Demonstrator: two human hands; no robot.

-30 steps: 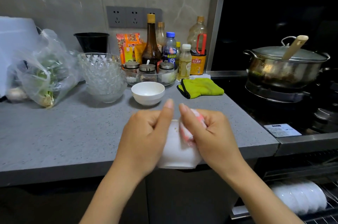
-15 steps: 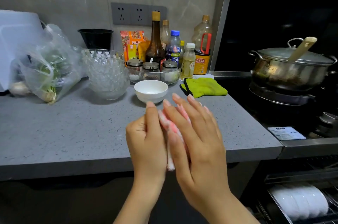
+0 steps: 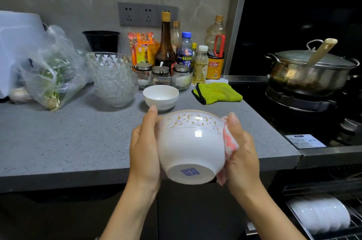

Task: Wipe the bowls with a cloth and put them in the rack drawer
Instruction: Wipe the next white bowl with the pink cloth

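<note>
One grey worktop (image 3: 58,142) bears a stack of glass bowls (image 3: 112,79) and one plain white bowl (image 3: 161,97). Below its right end, the open rack drawer (image 3: 305,220) holds a row of white bowls (image 3: 321,214), too overlapped to count. Over its front edge, one patterned bowl (image 3: 191,145) shows its base, which both palms hid half a second ago. The left hand (image 3: 144,149) cups it, thumb upright; the right hand (image 3: 242,153) thumbs one pink cloth (image 3: 229,142) against it. The other fingers are hidden.

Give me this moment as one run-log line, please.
step: wiping; left hand: holds patterned bowl; right hand: holds pink cloth against bowl; rack drawer: open
</note>
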